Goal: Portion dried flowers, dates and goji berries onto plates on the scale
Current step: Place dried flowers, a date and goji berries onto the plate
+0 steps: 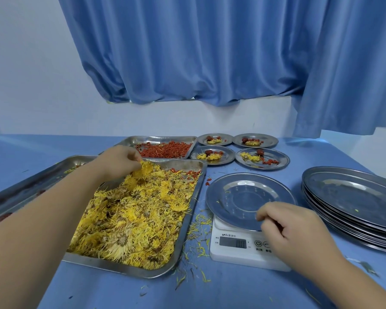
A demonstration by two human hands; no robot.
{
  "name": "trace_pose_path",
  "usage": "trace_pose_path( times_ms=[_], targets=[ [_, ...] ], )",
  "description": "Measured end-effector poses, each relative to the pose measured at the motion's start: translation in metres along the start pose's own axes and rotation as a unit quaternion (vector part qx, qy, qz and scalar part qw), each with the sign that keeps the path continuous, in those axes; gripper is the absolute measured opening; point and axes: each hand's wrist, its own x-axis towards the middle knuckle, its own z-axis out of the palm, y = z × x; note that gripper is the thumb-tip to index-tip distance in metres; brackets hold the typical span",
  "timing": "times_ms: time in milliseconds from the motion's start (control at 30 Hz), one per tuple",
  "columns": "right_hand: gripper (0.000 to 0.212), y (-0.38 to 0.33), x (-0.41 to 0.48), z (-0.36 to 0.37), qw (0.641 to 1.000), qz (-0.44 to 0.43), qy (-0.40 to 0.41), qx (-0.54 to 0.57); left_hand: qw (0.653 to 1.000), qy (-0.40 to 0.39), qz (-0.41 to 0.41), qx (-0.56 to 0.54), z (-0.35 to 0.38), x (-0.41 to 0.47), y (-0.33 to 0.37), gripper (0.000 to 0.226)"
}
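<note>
Blue table (232, 291): left of scale (232, 253), your left hand (118, 160) pinches a flower (145, 169); right hand (292, 226) steadies the plate (243, 195), grip unclear.

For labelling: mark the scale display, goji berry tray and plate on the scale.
Scale display (232, 242), head view, screen middle.
Goji berry tray (156, 139), head view, far wall.
Plate on the scale (243, 197), head view, bare centre.

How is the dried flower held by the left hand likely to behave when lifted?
Probably very light: the dried flower that the left hand pinches is all thin, wispy petals. Likely brittle: loose petals litter the cloth beside the tray, so it may shed more.
</note>
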Motion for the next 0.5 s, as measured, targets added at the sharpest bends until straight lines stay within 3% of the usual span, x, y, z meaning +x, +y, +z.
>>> trace_pose_path(
  times_ms=[133,300,500],
  targets=[
    [0.016,0.000,-0.001,-0.002,1.000,0.003,0.006,0.008,0.995,0.005,-0.008,-0.097,-0.011,-0.004,0.012,0.008],
    [0.016,-0.001,-0.002,-0.005,1.000,0.012,-0.002,0.018,0.976,-0.063,-0.041,-0.205,-0.011,-0.013,0.023,0.016],
    [0.017,-0.001,0.000,-0.009,0.999,0.023,-0.007,0.022,0.968,-0.092,-0.034,-0.232,0.006,-0.019,0.042,0.006]
  ],
)
